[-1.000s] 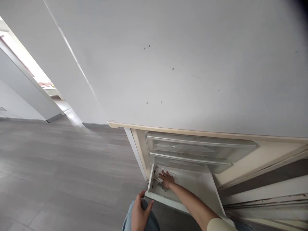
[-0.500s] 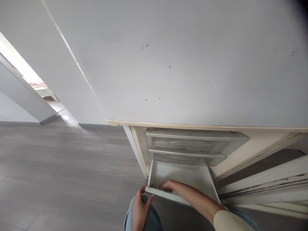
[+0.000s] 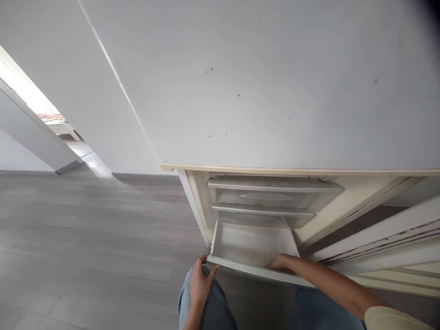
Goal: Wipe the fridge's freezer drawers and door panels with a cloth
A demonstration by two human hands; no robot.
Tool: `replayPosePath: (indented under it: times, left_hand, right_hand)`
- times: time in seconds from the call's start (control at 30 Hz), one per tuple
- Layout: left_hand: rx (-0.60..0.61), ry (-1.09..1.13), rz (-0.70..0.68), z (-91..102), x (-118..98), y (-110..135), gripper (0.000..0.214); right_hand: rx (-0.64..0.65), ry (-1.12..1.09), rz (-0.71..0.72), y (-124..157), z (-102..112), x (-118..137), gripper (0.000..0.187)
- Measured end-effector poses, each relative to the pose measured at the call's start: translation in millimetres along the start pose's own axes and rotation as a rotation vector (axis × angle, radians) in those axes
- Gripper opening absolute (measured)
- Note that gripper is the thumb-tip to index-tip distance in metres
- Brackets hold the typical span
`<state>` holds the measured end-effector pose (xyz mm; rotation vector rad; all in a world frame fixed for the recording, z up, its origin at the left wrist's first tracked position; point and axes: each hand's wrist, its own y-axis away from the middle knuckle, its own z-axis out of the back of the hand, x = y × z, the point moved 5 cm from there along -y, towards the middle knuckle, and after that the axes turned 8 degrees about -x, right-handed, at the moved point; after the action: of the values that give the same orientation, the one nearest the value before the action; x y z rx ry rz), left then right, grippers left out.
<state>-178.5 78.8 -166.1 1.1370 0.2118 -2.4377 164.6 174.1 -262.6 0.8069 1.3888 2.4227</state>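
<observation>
A white drawer (image 3: pixel 252 243) is pulled out low in the open compartment of a white appliance, and its inside is pale. My left hand (image 3: pixel 200 280) is closed on the drawer's front left corner, the thumb in front and the fingers along the rim. Inside the drawer, near its front wall, is my right hand (image 3: pixel 282 262), reaching in over the front edge from the right. Its fingers are bent down together and partly hidden by that wall. Whatever they hold, if anything, cannot be made out.
Two clear-fronted drawers (image 3: pixel 268 196) sit shut above the pulled-out one. An open door with ribbed shelves (image 3: pixel 385 238) stands to the right. The white speckled top (image 3: pixel 275 82) spreads ahead. Grey wood-look floor (image 3: pixel 103 247) lies left. My knees (image 3: pixel 215 305) are close below the drawer.
My right hand has moved right along the inside of the drawer front, away from the left corner. A small dark thing near its fingers no longer shows. My left hand keeps its hold.
</observation>
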Motion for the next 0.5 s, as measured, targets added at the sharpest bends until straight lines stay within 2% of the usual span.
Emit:
replayPosePath:
  times: [0.1, 0.17, 0.23, 0.3, 0.37, 0.43, 0.5]
  left_hand:
    - [-0.003, -0.005, -0.002, 0.8, -2, 1, 0.045]
    - [-0.005, -0.007, 0.002, 1.4, -3, 2, 0.045]
    - [-0.008, -0.007, -0.007, 2.1, -4, 2, 0.044]
    - [-0.008, -0.004, -0.022, 2.7, -6, 2, 0.043]
    - [-0.008, -0.002, -0.034, 3.0, -7, 2, 0.042]
    - [-0.010, -0.008, -0.039, 3.1, -7, 2, 0.042]
    - [-0.015, -0.021, -0.049, 2.7, -6, 1, 0.044]
  right_hand:
    - [0.276, -0.038, -0.056, 13, -25, 31, 0.026]
    - [0.478, -0.109, 0.014, 24, -47, 73, 0.025]
    - [0.571, -0.189, 0.144, 34, -65, 121, 0.029]
    - [0.602, -0.247, 0.235, 42, -78, 163, 0.032]
    - [0.604, -0.278, 0.261, 47, -87, 188, 0.036]
    - [0.606, -0.289, 0.263, 51, -89, 197, 0.038]
    - [0.612, -0.292, 0.280, 54, -83, 191, 0.038]
